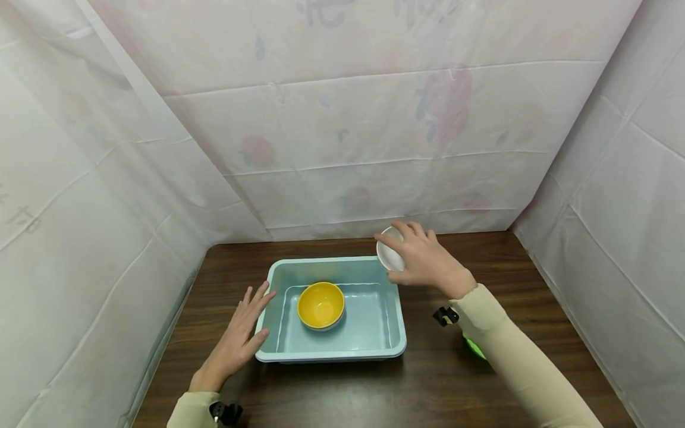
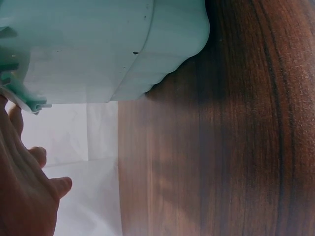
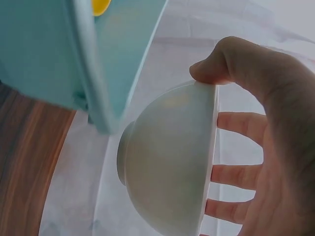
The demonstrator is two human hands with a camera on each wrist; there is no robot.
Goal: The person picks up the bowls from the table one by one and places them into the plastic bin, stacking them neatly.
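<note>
A white bowl (image 1: 390, 259) is in my right hand (image 1: 425, 261), gripped by its rim between thumb and fingers. It is held over the back right corner of a light blue plastic basin (image 1: 332, 357). In the right wrist view, the white bowl (image 3: 170, 157) is tilted on its side, its foot toward the left. A yellow bowl (image 1: 321, 305) rests inside the basin, left of its middle, with a paler side showing below its front. My left hand (image 1: 241, 333), fingers extended, touches the basin's left rim; in the left wrist view the fingertips are partly out of frame.
The basin stands on a dark wood-grain table (image 1: 321, 395). Right of it, a bright green object (image 1: 474, 347) is mostly hidden under my right forearm. White sheets with faint prints (image 1: 348, 131) hang behind the table and on both sides.
</note>
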